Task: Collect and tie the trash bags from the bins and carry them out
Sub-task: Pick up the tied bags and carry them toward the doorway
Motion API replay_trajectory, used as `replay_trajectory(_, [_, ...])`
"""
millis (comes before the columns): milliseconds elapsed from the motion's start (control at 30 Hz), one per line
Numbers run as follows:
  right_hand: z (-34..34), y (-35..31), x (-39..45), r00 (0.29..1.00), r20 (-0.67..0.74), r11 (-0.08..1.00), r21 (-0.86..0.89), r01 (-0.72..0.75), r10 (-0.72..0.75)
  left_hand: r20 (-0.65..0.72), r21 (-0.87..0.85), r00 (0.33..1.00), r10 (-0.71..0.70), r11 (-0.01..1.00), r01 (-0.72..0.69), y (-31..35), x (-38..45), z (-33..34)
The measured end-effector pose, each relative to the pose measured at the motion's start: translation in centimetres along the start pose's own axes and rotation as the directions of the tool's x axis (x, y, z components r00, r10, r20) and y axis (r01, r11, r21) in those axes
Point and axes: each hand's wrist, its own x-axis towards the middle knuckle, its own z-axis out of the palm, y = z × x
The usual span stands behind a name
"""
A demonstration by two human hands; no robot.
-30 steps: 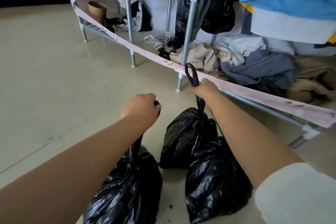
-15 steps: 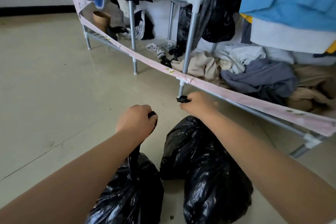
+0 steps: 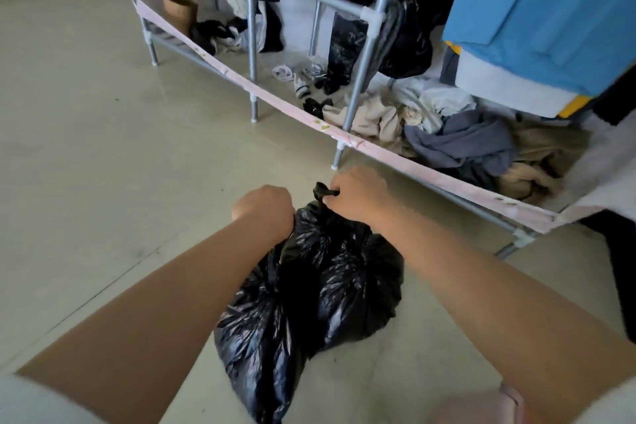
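Observation:
Black trash bags point(image 3: 309, 289) bunch together on the pale floor below my hands, filled and gathered at their necks. My left hand point(image 3: 265, 210) is a fist that grips the neck of the nearest bag point(image 3: 261, 351); the neck itself is hidden under my fist. My right hand point(image 3: 358, 193) grips the twisted tops of the other bags point(image 3: 358, 282), and a short black stub of plastic point(image 3: 321, 190) sticks out past my fingers. Both fists are close together, just above the bags.
A metal clothes rack point(image 3: 364, 55) with a pink fabric strip point(image 3: 303, 113) along its base stands right behind the bags. Piled clothes point(image 3: 454, 138) lie under it, and blue fabric point(image 3: 537, 10) hangs at the right. Bare tiled floor point(image 3: 86, 148) spreads to the left.
My right hand dropped from holding a long loop of bag plastic up high to a low grip at the bag tops. Both hands and the bags drew closer together.

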Motion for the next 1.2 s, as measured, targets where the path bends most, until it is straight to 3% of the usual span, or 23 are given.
replay_trajectory(167, [-6.9, -9.1, -2.1, 0.986, 0.061, 0.979, -0.123, 0.163, -0.157, 0.092, -0.095, 0.988, -0.124, 0.987, 0.133, -7.2, -5.7, -7.4])
replay_trajectory(333, [-16.8, -20.1, -5.6, 0.948, 0.106, 0.947, -0.087, 0.31, -0.301, 0.113, -0.222, 0.948, -0.298, 0.923, 0.316, -15.7, -14.9, -17.6])
replay_trajectory(700, [-36.0, -51.0, -17.6, 0.766, 0.26, 0.804, 0.082, 0.59, -0.588, 0.031, -0.336, 0.712, -0.701, 0.664, 0.668, -36.5, -41.2, -39.1])
replay_trajectory(833, [-39.4, -61.4, -21.8, 0.69, 0.297, 0.742, 0.115, 0.661, -0.66, -0.055, -0.39, 0.547, -0.835, 0.522, 0.759, -42.7, -50.4, -44.3])
replay_trajectory(933, [-41.1, -68.9, -25.7, 0.595, 0.225, 0.628, 0.123, 0.769, -0.772, -0.129, -0.396, 0.389, -0.912, 0.407, 0.823, -46.6, -56.8, -47.5])
replay_trajectory(1067, [-42.1, -79.3, -30.9, 0.396, 0.075, 0.402, 0.091, 0.911, -0.915, -0.213, -0.383, 0.178, -0.961, 0.25, 0.889, -52.7, -64.2, -49.4])
replay_trajectory(1200, [-42.4, -90.2, -35.7, 0.183, 0.07, 0.19, 0.101, 0.977, -0.981, -0.203, -0.343, 0.041, -0.978, 0.11, 0.933, -59.9, -70.5, -50.3])
